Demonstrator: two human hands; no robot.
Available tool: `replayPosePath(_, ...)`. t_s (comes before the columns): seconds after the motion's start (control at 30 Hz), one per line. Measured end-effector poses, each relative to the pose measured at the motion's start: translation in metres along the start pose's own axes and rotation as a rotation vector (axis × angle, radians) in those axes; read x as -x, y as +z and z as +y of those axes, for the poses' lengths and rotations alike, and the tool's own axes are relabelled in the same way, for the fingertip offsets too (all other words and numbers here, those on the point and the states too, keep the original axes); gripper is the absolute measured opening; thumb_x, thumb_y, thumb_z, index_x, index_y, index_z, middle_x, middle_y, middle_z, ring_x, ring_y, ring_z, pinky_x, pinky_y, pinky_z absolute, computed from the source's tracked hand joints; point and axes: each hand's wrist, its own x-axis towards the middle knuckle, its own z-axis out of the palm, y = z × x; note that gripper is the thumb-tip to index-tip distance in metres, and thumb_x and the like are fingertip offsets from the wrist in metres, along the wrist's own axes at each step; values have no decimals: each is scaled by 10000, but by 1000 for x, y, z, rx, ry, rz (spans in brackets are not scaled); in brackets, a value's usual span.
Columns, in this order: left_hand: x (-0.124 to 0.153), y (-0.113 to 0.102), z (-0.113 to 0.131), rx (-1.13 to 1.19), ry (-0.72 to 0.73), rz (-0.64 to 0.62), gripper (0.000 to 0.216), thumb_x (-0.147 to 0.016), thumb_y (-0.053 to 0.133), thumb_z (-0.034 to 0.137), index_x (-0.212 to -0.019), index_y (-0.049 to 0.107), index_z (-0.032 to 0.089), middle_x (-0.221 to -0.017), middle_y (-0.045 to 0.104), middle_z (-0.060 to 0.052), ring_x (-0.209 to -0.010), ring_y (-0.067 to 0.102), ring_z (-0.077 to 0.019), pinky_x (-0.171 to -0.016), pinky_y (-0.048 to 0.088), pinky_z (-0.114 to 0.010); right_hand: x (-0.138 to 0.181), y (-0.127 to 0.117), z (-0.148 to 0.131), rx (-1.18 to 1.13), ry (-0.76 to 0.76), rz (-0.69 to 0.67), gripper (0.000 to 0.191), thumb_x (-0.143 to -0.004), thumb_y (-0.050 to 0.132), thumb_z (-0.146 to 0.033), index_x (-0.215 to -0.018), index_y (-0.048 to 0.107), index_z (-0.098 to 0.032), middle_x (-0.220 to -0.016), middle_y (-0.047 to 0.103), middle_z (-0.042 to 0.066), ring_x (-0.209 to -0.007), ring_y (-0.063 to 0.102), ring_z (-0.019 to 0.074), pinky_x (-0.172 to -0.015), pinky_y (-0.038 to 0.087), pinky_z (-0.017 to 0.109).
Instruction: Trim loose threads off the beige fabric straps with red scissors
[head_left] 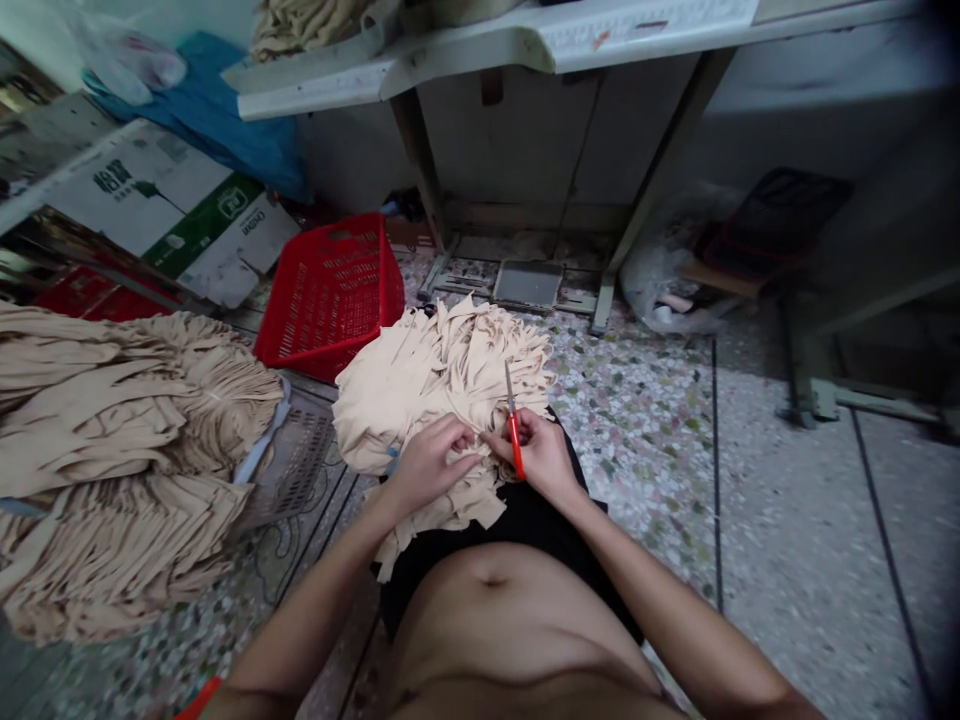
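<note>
Stacks of tan fabric strips (112, 450) fill the left edge, partly draped over a grey perforated plastic crate (296, 450). Upper left: white-and-green cardboard carton (165, 210), bold dark Chinese characters, small Latin wordmark not reliably readable. Red slotted plastic basket (330, 295) sits tilted just beyond the lap. Centre: loose heap of beige knit cloth (442, 375) rests on black cloth (525, 525) over the person's lap. Judged light, soft and limp, likely stretchy; best taken by a fold or edge between the fingertips, not by the whole heap. Left hand (429, 465) grasps a pinch of that heap at its near side. Right hand (544, 455) is clenched on orange-red scissors (515, 445), tips up, just beside the left fingertips. Upper right: cream metal workbench (390, 60) on angled legs, white plastic bag (660, 280) near its leg. Speckled terrazzo floor (637, 470) runs beneath.
</note>
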Motion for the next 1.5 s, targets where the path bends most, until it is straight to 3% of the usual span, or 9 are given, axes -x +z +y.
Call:
replayPosePath(0.17, 3, -8, 8, 141, 46, 93, 170, -1001, 586, 259, -1100, 693, 172, -1061, 690, -106, -1029, 640, -217, -909, 502, -356, 8, -6, -23, -215, 94, 50, 435, -713, 873, -531, -765, 570, -223, -596, 657, 2, -477, 572, 168, -452, 455, 274)
replayPosePath(0.27, -7, -16, 13, 195, 10, 34, 248, -1019, 556, 289, -1198, 689, 181, -1166, 699, -120, -1097, 643, -224, -976, 494, -370, 8, -16, -46, -231, 76, 31, 448, -707, 873, -564, -755, 579, -229, -596, 699, 34, -498, 639, 211, -483, 511, 313)
replayPosePath(0.43, -32, -24, 16, 417, -93, -70, 253, -900, 735, 381, -877, 703, 131, -939, 653, -67, -872, 624, -172, -810, 501, -278, -4, -23, -66, -271, 28, -15, 462, -676, 911, -535, -747, 568, -234, -577, 676, 16, -526, 681, 230, -517, 553, 325)
replayPosePath(0.6, -46, -41, 18, 684, -252, -98, 345, -784, 846, 409, -912, 732, 109, -869, 671, -46, -788, 623, -155, -730, 496, -247, -6, -19, -57, -354, 46, -74, 439, -700, 913, -483, -764, 565, -223, -734, 731, 35, -550, 667, 193, -537, 557, 310)
replayPosePath(0.73, -51, -52, 21, 748, -320, -36, 330, -801, 837, 407, -912, 762, 105, -830, 707, -44, -736, 626, -145, -706, 490, -242, 13, -22, -36, -298, 68, -239, 402, -808, 830, -503, -770, 545, -222, -571, 592, -36, -471, 556, 151, -457, 446, 258)
replayPosePath(0.83, -53, -50, 21, 839, -373, 24, 348, -757, 875, 390, -962, 775, 127, -916, 740, -51, -789, 658, -161, -779, 522, -271, 29, -31, -22, -138, -23, -340, 373, -881, 756, -506, -787, 543, -215, -643, 563, -31, -547, 521, 147, -512, 438, 253)
replayPosePath(1.0, -51, -36, 25, 833, -393, 32, 317, -746, 880, 396, -845, 768, 117, -791, 716, -24, -705, 627, -127, -696, 490, -225, 38, -47, -23, 54, -136, -475, 302, -1012, 575, -480, -868, 562, -216, -728, 583, -13, -631, 516, 164, -604, 434, 259)
replayPosePath(1.37, -41, -26, 32, 809, -449, -42, 392, -727, 894, 383, -974, 795, 95, -881, 777, -82, -736, 667, -165, -703, 511, -248, 31, -44, -27, 87, -143, -497, 396, -964, 630, -572, -822, 581, -206, -659, 519, -38, -591, 445, 140, -569, 382, 237)
replayPosePath(1.5, -40, -26, 32, 796, -462, -56, 388, -724, 892, 397, -940, 790, 92, -851, 767, -75, -706, 652, -162, -663, 490, -244, 32, -42, -20, 29, -52, -476, 483, -906, 681, -616, -705, 532, -203, -597, 502, -47, -547, 455, 128, -505, 350, 224)
